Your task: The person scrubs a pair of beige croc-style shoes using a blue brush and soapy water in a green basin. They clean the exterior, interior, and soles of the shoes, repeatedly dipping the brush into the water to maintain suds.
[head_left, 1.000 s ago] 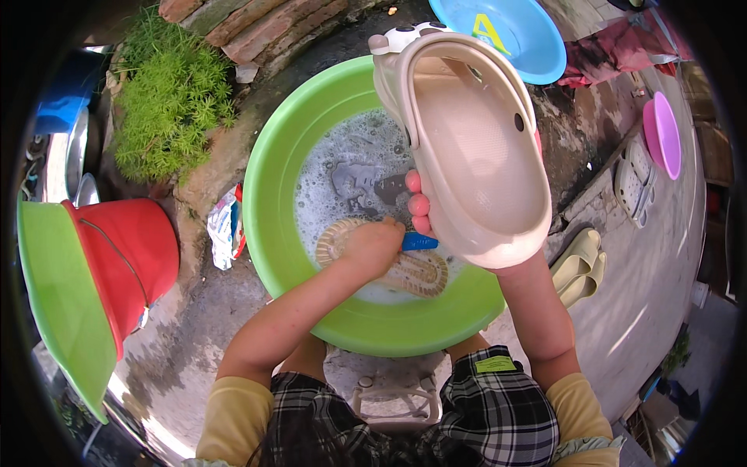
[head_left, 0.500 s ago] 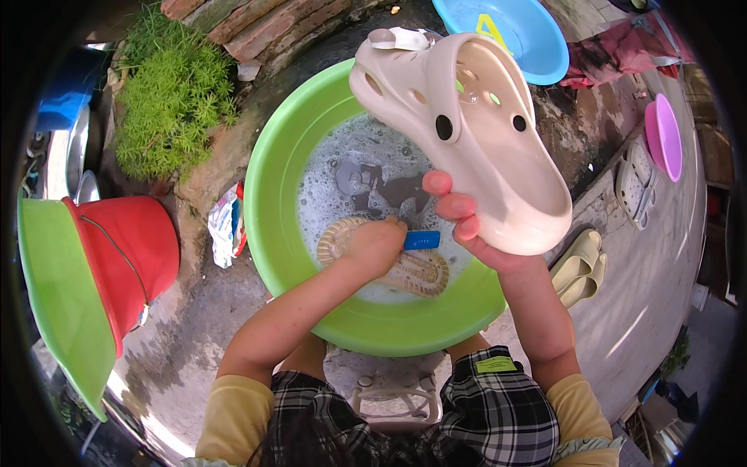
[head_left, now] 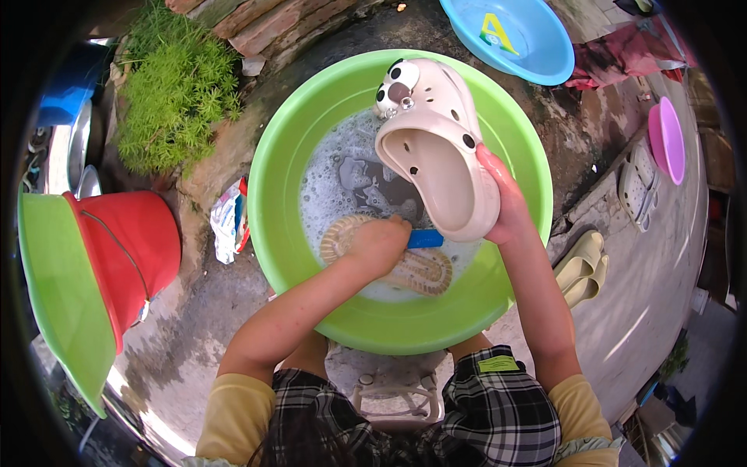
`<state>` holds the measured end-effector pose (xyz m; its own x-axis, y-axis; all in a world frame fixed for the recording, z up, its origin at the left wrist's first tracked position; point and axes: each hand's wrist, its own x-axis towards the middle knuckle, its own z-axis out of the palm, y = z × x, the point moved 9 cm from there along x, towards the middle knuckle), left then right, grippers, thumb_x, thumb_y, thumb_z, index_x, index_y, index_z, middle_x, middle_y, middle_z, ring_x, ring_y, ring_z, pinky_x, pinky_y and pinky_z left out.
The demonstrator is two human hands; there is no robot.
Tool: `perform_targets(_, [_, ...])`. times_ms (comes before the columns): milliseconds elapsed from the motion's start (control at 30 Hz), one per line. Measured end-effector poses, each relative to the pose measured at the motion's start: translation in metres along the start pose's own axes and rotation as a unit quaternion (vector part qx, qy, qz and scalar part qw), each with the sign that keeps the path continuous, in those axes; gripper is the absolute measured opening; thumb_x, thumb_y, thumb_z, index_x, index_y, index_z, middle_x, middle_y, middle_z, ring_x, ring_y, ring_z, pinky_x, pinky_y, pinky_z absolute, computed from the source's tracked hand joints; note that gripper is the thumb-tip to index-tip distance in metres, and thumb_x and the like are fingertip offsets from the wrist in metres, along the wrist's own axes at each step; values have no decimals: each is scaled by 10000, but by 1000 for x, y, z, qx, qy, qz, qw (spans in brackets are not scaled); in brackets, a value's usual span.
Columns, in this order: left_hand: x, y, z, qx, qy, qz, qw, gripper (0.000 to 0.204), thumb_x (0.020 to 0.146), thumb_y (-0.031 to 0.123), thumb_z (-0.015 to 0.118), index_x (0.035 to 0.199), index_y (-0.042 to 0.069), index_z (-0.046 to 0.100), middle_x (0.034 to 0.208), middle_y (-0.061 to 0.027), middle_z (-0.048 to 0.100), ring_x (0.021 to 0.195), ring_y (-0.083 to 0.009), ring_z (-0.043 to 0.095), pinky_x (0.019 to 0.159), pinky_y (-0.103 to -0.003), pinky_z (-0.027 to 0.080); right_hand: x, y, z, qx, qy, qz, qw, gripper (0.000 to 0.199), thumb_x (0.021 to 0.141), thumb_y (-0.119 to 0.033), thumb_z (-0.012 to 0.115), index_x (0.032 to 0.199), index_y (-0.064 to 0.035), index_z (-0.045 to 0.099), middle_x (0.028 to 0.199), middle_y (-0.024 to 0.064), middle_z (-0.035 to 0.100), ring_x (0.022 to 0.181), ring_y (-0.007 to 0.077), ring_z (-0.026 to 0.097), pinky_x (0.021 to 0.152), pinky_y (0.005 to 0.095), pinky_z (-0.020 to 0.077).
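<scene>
Cream clog (head_left: 437, 148) tilted above the green tub (head_left: 278, 202), right of its centre, its heel gripped in the right hand (head_left: 507, 204). The left hand (head_left: 380, 247) was closed round a blue handle (head_left: 426, 238), over a sole-up shoe (head_left: 419, 272) near the tub's lower rim. Suds (head_left: 327, 183) might have made the clog slip. A yellow letter (head_left: 490, 31) marked the blue basin (head_left: 541, 47); a packet (head_left: 227, 222) bore unreadable print.

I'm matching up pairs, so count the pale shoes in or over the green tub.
2: a cream clog in the right hand, and a tread-up shoe in the green tub, partly behind the left hand. More could hide under the suds.
</scene>
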<state>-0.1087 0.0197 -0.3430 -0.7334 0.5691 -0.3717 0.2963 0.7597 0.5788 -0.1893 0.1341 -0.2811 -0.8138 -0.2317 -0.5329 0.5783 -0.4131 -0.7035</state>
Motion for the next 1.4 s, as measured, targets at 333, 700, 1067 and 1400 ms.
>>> perform_targets(333, [-5, -21, -19, -15, 45, -80, 996, 278, 938, 264, 599, 1011, -4, 612, 1019, -197, 631, 878, -374, 663, 775, -467, 523, -20, 38, 23, 281, -259, 252, 889, 712, 969, -617, 347, 1382, -48, 461, 1209, 259, 585, 982, 444, 619, 818, 542, 521])
perform_targets(700, [-48, -61, -102, -404, 255, -214, 852, 235, 988, 143, 485, 1163, -13, 499, 787, -171, 618, 743, -357, 628, 712, -439, 480, 1, 55, -31, 176, -18, 196, 965, 656, 932, -503, 435, 1400, -43, 458, 1281, 214, 577, 1086, 413, 603, 926, 534, 494])
perform_targets(1067, [-69, 33, -73, -561, 63, -101, 819, 525, 955, 13, 456, 1459, -7, 315, 1032, -114, 549, 697, -128, 516, 654, -272, 468, 2, 55, -7, 169, -21, 129, 977, 552, 977, -496, 499, 1359, -98, 503, 1249, 95, 618, 1097, 232, 621, 932, 431, 512])
perform_targets(1400, [-20, 30, -83, -236, 124, -123, 956, 330, 1002, 105, 434, 1258, -68, 551, 835, -185, 681, 781, -271, 677, 694, -415, 509, -4, 69, -6, 103, 19, 144, 984, 568, 964, -462, 565, 1387, -98, 460, 1274, 78, 590, 1131, 216, 587, 985, 427, 471])
